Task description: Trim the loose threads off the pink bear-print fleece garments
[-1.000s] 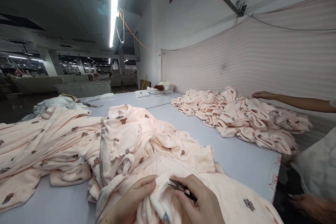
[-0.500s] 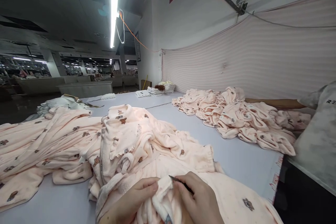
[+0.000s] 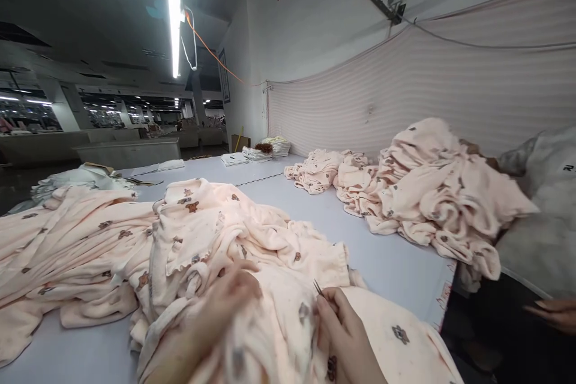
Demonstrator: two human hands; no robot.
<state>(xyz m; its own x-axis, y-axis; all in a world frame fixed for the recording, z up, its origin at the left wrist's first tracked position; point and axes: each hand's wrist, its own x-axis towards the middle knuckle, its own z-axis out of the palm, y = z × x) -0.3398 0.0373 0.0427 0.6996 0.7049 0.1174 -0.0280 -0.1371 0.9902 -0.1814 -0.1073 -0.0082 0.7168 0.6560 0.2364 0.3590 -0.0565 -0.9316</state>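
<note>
looked mid-job: the pink fleece garment (image 3: 288, 291) lay in front, under both hands, on the table (image 3: 310, 210), so that piece was likely unfinished and had yet to be set aside. right hand (image 3: 345, 327) had fingers pinched tight on the small snips (image 3: 318, 288), tips up, blades slightly apart, nothing seen between them. left hand (image 3: 234, 291) was blurred over the garment, fingers bent; couldn't tell if it gripped anything. similar garments (image 3: 76, 246) were bunched at left, plus a heap (image 3: 427, 186) at far right; couldn't say which were done and which were left. text: red print on the table-edge strip (image 3: 444, 291), illegible; dark lettering, maybe an r, on the co-worker's shirt (image 3: 544, 210); framed sign (image 3: 224, 75) on the wall too small to read.
</note>
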